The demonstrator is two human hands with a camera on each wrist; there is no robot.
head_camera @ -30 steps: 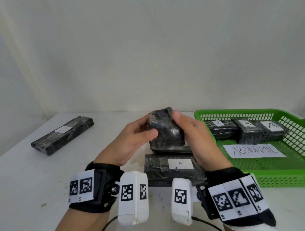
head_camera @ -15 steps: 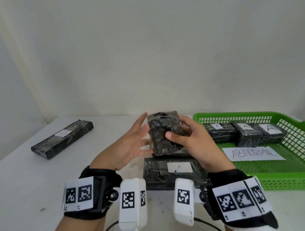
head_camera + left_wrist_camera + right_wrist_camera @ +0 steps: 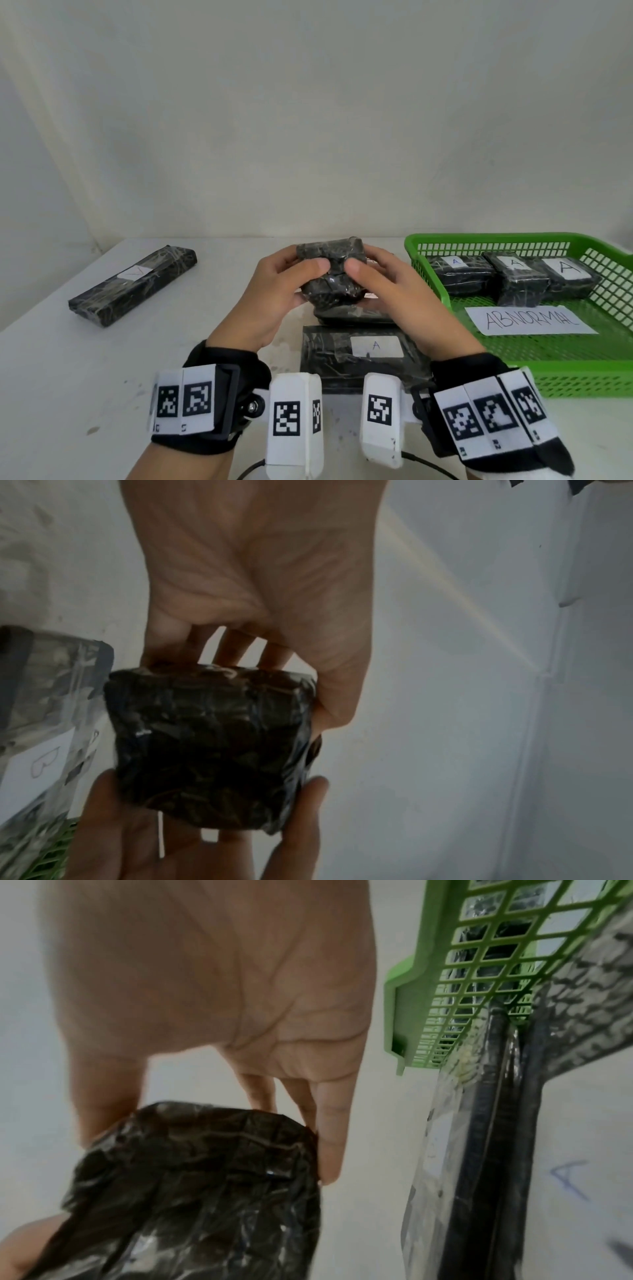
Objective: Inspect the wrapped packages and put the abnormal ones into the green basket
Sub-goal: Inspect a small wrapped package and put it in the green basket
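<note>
Wrapped in crinkled black film, the small package is held up above the white table, in front of the person and left of the green basket. Both hands grip it: the left hand from the left with its thumb pressed on the near face, the right hand from the right with its thumb beside the other. In the left wrist view the fingers of the left hand curl over one edge of the package, and fingers of the other hand support it from the opposite side. In the right wrist view the right hand's fingers lie along the package's edge. No label shows on its visible faces.

Directly beneath the held package lies a flat black package, mostly hidden by the hands. Nearer the person lies a flat package with a white label marked "A", close to the basket's left wall.

Inside the basket three labelled packages sit side by side along the far end, each with a white "A" label on top. In front of them a paper sign reading "ABNORMAL" lies on the basket floor.

Well apart on the left of the table, a long black package lies diagonally, with a white label on top whose mark I cannot read.
</note>
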